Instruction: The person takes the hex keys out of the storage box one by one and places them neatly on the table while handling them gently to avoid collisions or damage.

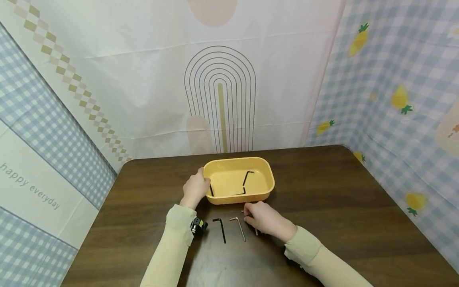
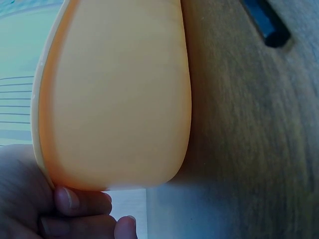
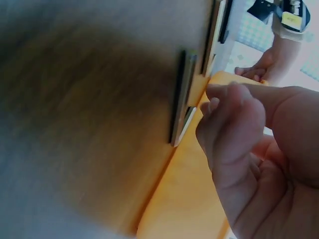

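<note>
My left hand [image 1: 195, 187] grips the left end of a yellow tray [image 1: 236, 199], its fingers around the rim in the left wrist view. Black hex keys [image 1: 245, 179] lie inside the tray. In front of it, a black hex key [image 1: 222, 231] and a silvery hex key [image 1: 240, 229] rest on the table. My right hand [image 1: 265, 217] hovers over another hex key [image 1: 256, 231], partly covered by it. Seen from the right wrist, that hex key [image 3: 183, 99] lies on the table apart from the bent fingers [image 3: 234, 129], which show nothing between them.
The brown wooden table [image 1: 143, 239] reaches back to a patterned cloth wall [image 1: 143, 99]. Checked cloth [image 1: 387, 139] hangs along the right side. A small black device [image 1: 199, 226] sits at my left wrist.
</note>
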Demonstrator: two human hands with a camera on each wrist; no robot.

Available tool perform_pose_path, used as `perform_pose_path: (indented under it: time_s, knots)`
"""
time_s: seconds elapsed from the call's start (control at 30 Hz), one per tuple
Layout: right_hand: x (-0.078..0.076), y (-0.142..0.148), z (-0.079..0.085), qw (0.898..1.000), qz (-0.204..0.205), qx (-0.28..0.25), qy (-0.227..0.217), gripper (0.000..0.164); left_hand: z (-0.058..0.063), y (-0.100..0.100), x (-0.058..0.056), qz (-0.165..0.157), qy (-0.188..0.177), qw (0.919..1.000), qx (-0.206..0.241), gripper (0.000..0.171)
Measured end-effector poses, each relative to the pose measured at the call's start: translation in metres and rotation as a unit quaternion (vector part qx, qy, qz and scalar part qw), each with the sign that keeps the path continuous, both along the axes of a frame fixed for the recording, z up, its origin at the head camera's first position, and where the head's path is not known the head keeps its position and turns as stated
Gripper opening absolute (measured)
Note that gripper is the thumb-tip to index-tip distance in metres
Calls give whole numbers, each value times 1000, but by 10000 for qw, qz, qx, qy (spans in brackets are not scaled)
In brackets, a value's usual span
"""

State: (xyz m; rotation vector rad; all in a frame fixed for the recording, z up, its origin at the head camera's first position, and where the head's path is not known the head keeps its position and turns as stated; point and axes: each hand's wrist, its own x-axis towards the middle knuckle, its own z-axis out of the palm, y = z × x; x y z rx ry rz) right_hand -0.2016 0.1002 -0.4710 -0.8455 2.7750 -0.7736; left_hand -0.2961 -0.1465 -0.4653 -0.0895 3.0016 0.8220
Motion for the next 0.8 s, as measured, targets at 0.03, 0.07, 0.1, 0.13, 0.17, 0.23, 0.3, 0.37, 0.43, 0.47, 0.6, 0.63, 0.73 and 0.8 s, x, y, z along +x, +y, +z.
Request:
perform_pose_path:
  time_s: [0.03,0.07,0.1,0.13,0.17,0.23,0.3,0.37,0.43,0.47,0.6,0.63,0.73,0.8]
  knots:
    - [1,1,1,9998,-2,-19,-189,12,0,0,0,2,-5,10000,15,55]
    - [2,3,3,9995,-22,-48,-322,11,1,1,0,1,-2,10000,25,55]
    - [2,5,4,9991,-48,-74,-407,12,1,1,0,-1,6,10000,37,55]
    - [2,8,6,9991,-83,-78,-400,11,2,2,-1,-6,25,10000,41,55]
    - [1,11,9,9992,-131,-104,-366,11,3,2,-1,-9,46,10000,42,55]
    - [-2,19,16,9993,-252,-167,-239,10,5,2,-3,-28,77,10000,44,55]
    - [-5,27,25,9991,-371,-194,-55,9,7,2,-4,-38,78,10000,18,55]
    - [-9,35,35,9985,-476,-218,146,8,8,2,-4,-34,69,10000,-16,55]
    - [-13,43,46,9976,-585,-204,295,7,9,2,-5,-26,75,10000,-42,54]
    - [-15,46,52,9971,-630,-199,376,6,9,2,-6,-26,78,10000,-55,54]
    - [-23,54,67,9954,-786,-165,525,5,7,1,-6,-27,51,10000,-77,54]
    - [-25,54,69,9951,-816,-148,537,5,7,1,-5,-26,30,10000,-82,54]
    - [-33,51,71,9950,-807,-81,577,6,4,0,-3,-14,-42,10000,-77,54]
    - [-39,45,68,9954,-801,-45,518,7,1,0,-1,0,-85,10000,-49,54]
